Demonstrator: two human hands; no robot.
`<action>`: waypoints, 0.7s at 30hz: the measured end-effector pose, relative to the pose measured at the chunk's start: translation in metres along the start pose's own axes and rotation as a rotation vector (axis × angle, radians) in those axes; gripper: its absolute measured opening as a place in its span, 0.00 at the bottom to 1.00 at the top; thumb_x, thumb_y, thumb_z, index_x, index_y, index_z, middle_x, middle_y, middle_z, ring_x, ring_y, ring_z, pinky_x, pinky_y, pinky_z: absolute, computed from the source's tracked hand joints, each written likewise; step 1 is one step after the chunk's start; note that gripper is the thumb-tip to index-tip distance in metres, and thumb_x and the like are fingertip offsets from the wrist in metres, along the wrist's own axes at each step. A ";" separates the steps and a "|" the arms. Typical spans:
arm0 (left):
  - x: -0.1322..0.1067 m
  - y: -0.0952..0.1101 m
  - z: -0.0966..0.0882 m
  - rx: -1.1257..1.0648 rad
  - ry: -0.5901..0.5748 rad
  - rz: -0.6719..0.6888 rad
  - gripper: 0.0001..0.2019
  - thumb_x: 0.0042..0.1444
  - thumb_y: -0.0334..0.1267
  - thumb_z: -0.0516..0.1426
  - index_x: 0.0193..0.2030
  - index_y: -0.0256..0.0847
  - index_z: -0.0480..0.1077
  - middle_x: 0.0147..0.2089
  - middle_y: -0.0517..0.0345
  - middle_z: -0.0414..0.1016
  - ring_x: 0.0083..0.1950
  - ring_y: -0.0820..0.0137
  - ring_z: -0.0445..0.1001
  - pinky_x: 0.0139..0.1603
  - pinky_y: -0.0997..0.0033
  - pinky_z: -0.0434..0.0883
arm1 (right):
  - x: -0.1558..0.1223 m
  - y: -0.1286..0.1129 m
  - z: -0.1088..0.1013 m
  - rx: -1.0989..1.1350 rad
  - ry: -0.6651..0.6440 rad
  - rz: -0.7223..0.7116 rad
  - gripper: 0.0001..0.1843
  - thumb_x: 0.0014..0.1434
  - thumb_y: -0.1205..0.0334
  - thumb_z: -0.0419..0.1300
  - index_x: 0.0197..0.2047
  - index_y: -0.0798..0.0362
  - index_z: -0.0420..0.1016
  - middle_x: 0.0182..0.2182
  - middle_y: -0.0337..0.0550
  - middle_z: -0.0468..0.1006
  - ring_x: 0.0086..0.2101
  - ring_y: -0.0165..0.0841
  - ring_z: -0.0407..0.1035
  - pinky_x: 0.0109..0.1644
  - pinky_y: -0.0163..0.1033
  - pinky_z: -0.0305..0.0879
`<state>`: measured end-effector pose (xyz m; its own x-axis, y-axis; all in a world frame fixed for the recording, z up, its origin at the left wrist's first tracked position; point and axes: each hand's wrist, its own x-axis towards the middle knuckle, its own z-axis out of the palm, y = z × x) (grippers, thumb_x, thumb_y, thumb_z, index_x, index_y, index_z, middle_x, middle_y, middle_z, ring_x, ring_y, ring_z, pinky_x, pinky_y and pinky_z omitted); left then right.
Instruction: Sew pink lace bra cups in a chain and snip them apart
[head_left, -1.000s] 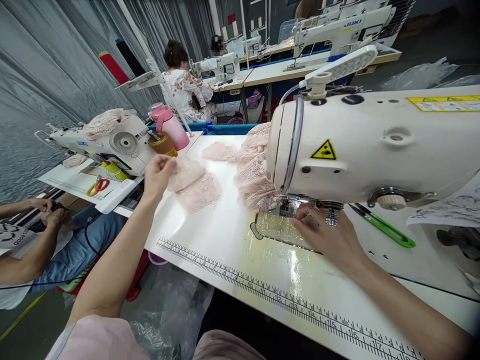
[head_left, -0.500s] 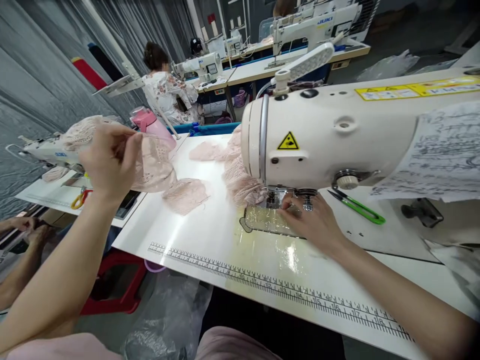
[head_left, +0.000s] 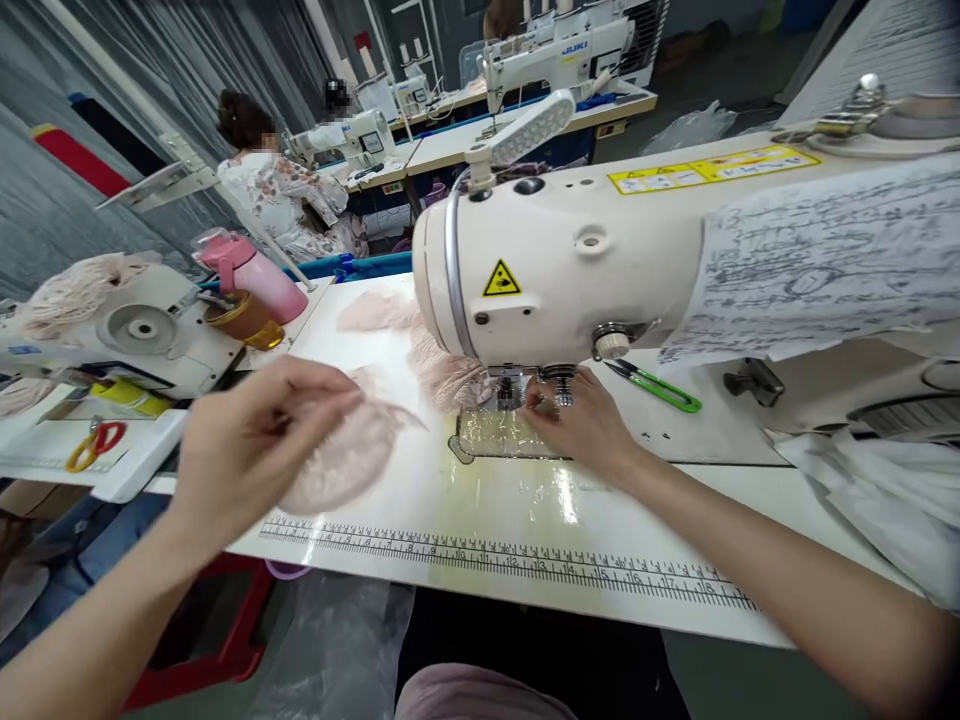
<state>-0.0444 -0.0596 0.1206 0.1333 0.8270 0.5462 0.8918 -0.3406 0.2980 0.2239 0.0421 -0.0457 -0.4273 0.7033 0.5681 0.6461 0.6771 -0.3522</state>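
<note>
My left hand (head_left: 259, 450) is over the left part of the white sewing table, thumb and fingers pinched on a pale pink lace piece (head_left: 341, 465) that hangs down, blurred by motion. My right hand (head_left: 589, 420) is under the head of the sewing machine (head_left: 555, 270), beside the presser foot (head_left: 508, 388). Its thumb and fingertips are drawn together there; the machine partly covers them, and what they hold cannot be made out. Gathered pink lace (head_left: 446, 375) lies just left of the needle area, with a flat pink piece (head_left: 375, 310) behind it.
Green thread snips (head_left: 652, 385) lie right of the needle area. A printed ruler (head_left: 510, 565) runs along the table's front edge. At left are a pink bottle (head_left: 255, 275), orange-handled scissors (head_left: 96, 445) and another machine (head_left: 150, 325). A person (head_left: 281, 190) sits farther back.
My left hand has come down and toward the machine with the lace piece. The view has shifted, so the machine appears farther left. My right hand stays by the presser foot.
</note>
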 end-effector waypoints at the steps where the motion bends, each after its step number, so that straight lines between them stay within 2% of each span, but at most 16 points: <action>1: -0.004 0.011 0.011 -0.153 -0.072 -0.066 0.05 0.57 0.40 0.62 0.35 0.42 0.73 0.28 0.65 0.76 0.25 0.78 0.70 0.25 0.81 0.64 | 0.000 0.000 0.000 0.007 -0.001 0.018 0.04 0.58 0.64 0.58 0.32 0.51 0.71 0.31 0.41 0.78 0.35 0.38 0.71 0.48 0.46 0.63; 4: -0.005 0.025 0.051 -0.478 -0.296 -0.244 0.08 0.60 0.43 0.59 0.35 0.41 0.70 0.27 0.62 0.76 0.26 0.74 0.73 0.25 0.78 0.65 | 0.000 0.000 0.000 0.002 -0.020 0.068 0.04 0.59 0.66 0.57 0.32 0.51 0.72 0.31 0.43 0.79 0.36 0.39 0.71 0.48 0.45 0.63; 6: -0.001 0.020 0.082 -0.496 -0.400 -0.268 0.09 0.61 0.44 0.57 0.37 0.41 0.70 0.29 0.61 0.76 0.28 0.72 0.74 0.26 0.77 0.67 | 0.001 0.001 -0.001 0.011 -0.021 0.089 0.07 0.60 0.67 0.54 0.35 0.52 0.73 0.32 0.44 0.79 0.38 0.40 0.71 0.47 0.45 0.64; 8: 0.003 0.009 0.110 -0.324 -0.486 -0.223 0.08 0.63 0.42 0.54 0.41 0.41 0.70 0.30 0.60 0.77 0.27 0.71 0.74 0.27 0.74 0.67 | 0.001 0.002 -0.001 0.032 -0.008 0.112 0.10 0.60 0.70 0.52 0.37 0.53 0.74 0.33 0.44 0.79 0.38 0.40 0.71 0.45 0.44 0.65; 10: 0.003 0.001 0.129 -0.039 -0.471 -0.095 0.09 0.64 0.40 0.53 0.45 0.39 0.71 0.35 0.57 0.79 0.31 0.67 0.75 0.28 0.69 0.70 | 0.001 0.002 -0.002 0.051 0.006 0.135 0.12 0.60 0.72 0.51 0.38 0.52 0.75 0.34 0.43 0.79 0.38 0.39 0.71 0.42 0.43 0.65; 13: -0.009 0.003 0.139 0.195 -0.336 0.220 0.10 0.65 0.35 0.52 0.46 0.35 0.73 0.44 0.50 0.79 0.42 0.61 0.77 0.38 0.62 0.75 | -0.001 0.002 -0.004 0.081 0.040 0.099 0.15 0.59 0.74 0.50 0.38 0.50 0.76 0.35 0.41 0.80 0.38 0.37 0.71 0.41 0.41 0.65; 15: -0.023 0.010 0.140 0.199 -0.309 0.389 0.11 0.65 0.34 0.52 0.48 0.32 0.73 0.48 0.47 0.78 0.47 0.60 0.77 0.42 0.60 0.77 | -0.002 0.000 -0.006 0.075 0.073 -0.039 0.17 0.58 0.77 0.50 0.38 0.49 0.76 0.35 0.38 0.80 0.37 0.34 0.70 0.41 0.39 0.64; 18: -0.041 0.019 0.144 0.217 -0.304 0.503 0.18 0.65 0.38 0.53 0.55 0.25 0.70 0.55 0.40 0.75 0.54 0.56 0.75 0.48 0.58 0.78 | -0.002 -0.003 -0.008 -0.048 0.122 -0.288 0.18 0.56 0.80 0.51 0.37 0.50 0.76 0.33 0.36 0.81 0.32 0.30 0.68 0.38 0.37 0.61; 21: -0.046 0.017 0.154 0.249 -0.301 0.535 0.22 0.66 0.39 0.52 0.58 0.22 0.67 0.59 0.37 0.72 0.59 0.53 0.72 0.55 0.56 0.75 | -0.001 -0.005 -0.009 -0.205 0.108 -0.374 0.16 0.55 0.80 0.54 0.36 0.51 0.77 0.33 0.34 0.81 0.30 0.29 0.66 0.36 0.38 0.57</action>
<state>0.0310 -0.0344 -0.0200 0.6686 0.6735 0.3153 0.7373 -0.6554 -0.1638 0.2269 0.0357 -0.0381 -0.5943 0.3840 0.7066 0.5762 0.8163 0.0409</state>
